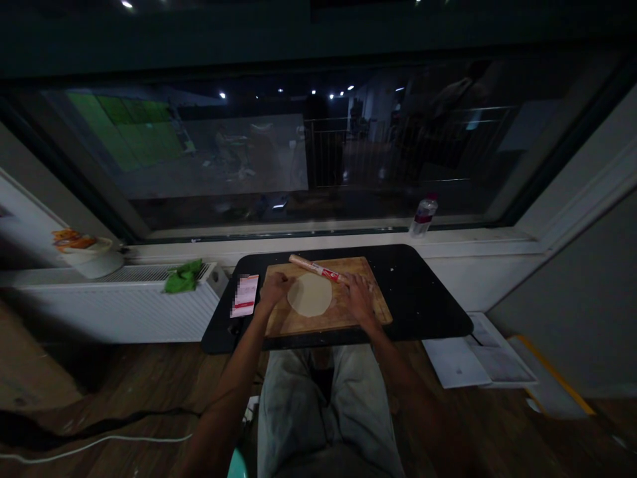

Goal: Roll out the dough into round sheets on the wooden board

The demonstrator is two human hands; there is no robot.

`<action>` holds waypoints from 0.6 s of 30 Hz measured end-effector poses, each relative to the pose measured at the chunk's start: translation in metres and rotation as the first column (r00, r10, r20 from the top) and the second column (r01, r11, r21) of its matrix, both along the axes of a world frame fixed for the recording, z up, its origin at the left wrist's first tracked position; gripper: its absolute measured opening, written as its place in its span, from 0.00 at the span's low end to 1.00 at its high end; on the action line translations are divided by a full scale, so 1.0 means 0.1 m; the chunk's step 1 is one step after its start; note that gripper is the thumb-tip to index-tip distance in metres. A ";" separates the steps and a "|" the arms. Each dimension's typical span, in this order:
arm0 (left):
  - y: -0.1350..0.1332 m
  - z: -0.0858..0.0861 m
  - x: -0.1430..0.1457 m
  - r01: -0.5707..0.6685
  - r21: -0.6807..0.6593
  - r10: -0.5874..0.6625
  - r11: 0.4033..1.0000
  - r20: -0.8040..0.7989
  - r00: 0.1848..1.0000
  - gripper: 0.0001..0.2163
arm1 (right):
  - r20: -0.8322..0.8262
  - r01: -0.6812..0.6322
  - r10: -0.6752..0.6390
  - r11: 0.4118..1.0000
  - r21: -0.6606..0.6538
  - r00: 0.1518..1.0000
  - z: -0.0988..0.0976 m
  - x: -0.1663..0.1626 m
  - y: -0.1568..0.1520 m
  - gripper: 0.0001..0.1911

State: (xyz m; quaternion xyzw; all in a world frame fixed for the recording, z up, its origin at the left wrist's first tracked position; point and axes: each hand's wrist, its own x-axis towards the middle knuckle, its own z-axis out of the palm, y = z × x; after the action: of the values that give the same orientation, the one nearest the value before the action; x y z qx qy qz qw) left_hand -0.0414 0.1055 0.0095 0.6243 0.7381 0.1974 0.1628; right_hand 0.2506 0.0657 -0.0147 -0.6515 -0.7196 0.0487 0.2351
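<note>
A thin round sheet of dough lies flat on a wooden cutting board. At the dough's left edge is my left hand, its fingers curled together and seeming to pinch the rim; the fingertips are small and dim. A wooden rolling pin with a red and white label lies slantwise along the far side of the dough. My right hand is closed over the pin's right end, which it hides.
The board rests on a black table, with a phone left of it. A water bottle stands on the windowsill. A green cloth lies on the radiator, near a white tub. White boxes are on the floor at right.
</note>
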 end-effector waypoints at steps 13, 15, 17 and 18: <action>0.11 0.01 -0.02 0.211 0.322 -0.157 0.923 -0.186 0.970 0.13 | -0.042 -0.377 0.375 0.925 -0.040 0.926 0.03 0.16 0.27 0.20; 0.14 -0.08 -0.02 0.242 0.297 -0.190 0.924 -0.194 0.963 0.13 | -0.026 -0.381 0.380 0.923 -0.057 0.925 0.11 0.19 0.36 0.18; 0.15 -0.15 -0.02 0.251 0.281 -0.199 0.926 -0.202 0.959 0.13 | 0.010 -0.347 0.349 0.935 -0.065 0.937 0.18 0.18 0.45 0.19; 0.15 -0.17 -0.03 0.254 0.276 -0.202 0.927 -0.204 0.958 0.14 | 0.030 -0.329 0.331 0.942 -0.067 0.943 0.21 0.16 0.49 0.19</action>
State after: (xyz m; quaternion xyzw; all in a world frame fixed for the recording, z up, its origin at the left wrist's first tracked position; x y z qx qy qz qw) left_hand -0.0442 0.1204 -0.0078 0.7382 0.6329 0.2321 0.0238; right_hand 0.2669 0.1150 0.0065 -0.5295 -0.8214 0.0960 0.1890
